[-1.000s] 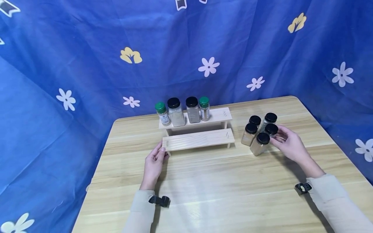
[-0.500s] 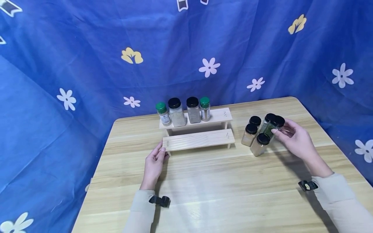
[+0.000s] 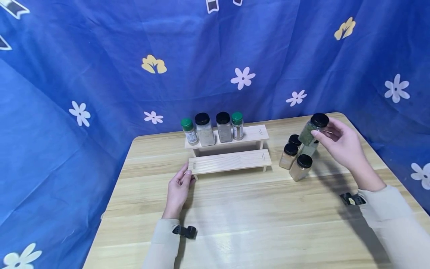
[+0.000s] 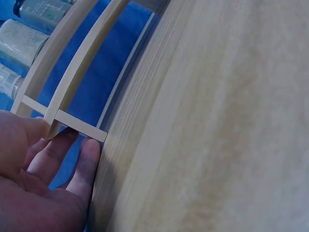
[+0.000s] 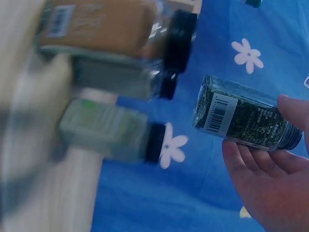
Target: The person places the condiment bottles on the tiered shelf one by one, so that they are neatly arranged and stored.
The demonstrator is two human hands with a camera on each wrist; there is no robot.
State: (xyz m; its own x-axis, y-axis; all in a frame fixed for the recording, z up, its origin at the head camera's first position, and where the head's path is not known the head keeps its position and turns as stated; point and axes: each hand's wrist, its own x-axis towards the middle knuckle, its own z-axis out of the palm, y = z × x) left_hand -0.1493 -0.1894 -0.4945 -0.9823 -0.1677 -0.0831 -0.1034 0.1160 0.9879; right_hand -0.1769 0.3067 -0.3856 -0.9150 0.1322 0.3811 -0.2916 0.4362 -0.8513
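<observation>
My right hand grips a clear jar of dried green herbs with a black lid. It is tilted and lifted over the other jars; the right wrist view shows the barcode label on this herb jar, thumb on one side and fingers on the other. At the left end of the two-step wooden spice rack, my left hand holds the lower step. The left wrist view has the thumb on the step's end and the fingertips of the left hand at its leg.
Below the lifted jar stand several black-lidded jars: two tan ones, and a pale green one partly hidden. The rack's upper step holds two green-capped bottles and two black-lidded jars. Blue cloth hangs behind the table.
My right hand has taken the herb jar from the group and raised it up and away from the table, tilting it. My left hand stays at the rack's end.
</observation>
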